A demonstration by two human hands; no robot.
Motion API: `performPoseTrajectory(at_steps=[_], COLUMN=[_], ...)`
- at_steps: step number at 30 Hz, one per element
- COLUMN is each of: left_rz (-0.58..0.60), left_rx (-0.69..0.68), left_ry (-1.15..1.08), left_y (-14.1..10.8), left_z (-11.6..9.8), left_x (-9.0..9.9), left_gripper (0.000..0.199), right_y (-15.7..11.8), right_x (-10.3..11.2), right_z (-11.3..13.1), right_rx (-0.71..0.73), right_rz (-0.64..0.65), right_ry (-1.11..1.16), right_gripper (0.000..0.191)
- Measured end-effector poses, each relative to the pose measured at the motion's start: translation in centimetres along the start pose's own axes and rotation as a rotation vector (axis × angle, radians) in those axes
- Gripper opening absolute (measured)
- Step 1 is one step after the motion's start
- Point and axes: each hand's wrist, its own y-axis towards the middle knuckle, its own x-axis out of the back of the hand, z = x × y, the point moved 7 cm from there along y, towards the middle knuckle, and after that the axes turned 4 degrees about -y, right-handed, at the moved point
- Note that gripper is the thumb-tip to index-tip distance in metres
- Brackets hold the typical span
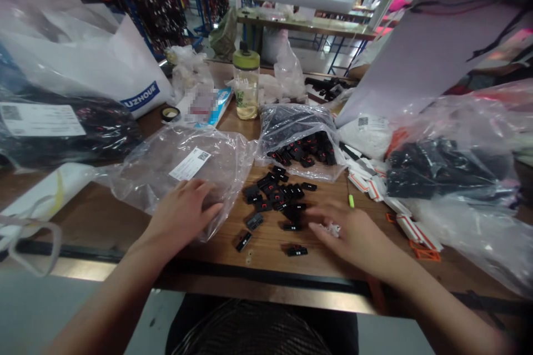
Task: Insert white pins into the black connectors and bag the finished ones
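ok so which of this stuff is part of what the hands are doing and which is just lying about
Seemingly in use:
- labelled clear bag, under the left hand
- small white pieces, in the right hand
- loose black parts, between the hands
- open bag of black parts, behind them

Probably just lying about:
- green-lidded bottle
- tape roll

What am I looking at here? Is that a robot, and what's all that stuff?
No robot here! This one picture comes from a camera on a person's head, looking down at their own bare hands. The left hand rests on a clear plastic bag with a label. The right hand seems to hold small white pieces, but they're blurry. Between the hands, little black parts lie scattered on the brown table. Behind them are an open bag of more black parts and a green-lidded bottle.
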Motion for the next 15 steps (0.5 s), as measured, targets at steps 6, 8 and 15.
performPoseTrajectory(at_steps=[6, 8, 15], left_rz=[0.07, 0.028, -0.074], left_rx=[0.035, 0.05, -0.214], left_ry=[0.053, 0.043, -0.179], left_y=[0.4, -0.2, -3.3], left_z=[1.3, 0.9, -7.0], left_x=[-1.3, -0.7, -1.1], left_gripper=[0.028, 0.027, 0.045], right_y=[-1.7, -2.0, -4.9], right_x=[-3.8, -4.0, -1.7], right_z=[3.5, 3.8, 4.3], right_rx=[0.058, 0.063, 0.061], right_rz=[0.135, 0.094, -0.258], right_ry=[-0.092, -0.098, -0.017], right_gripper=[0.035, 0.034, 0.027])
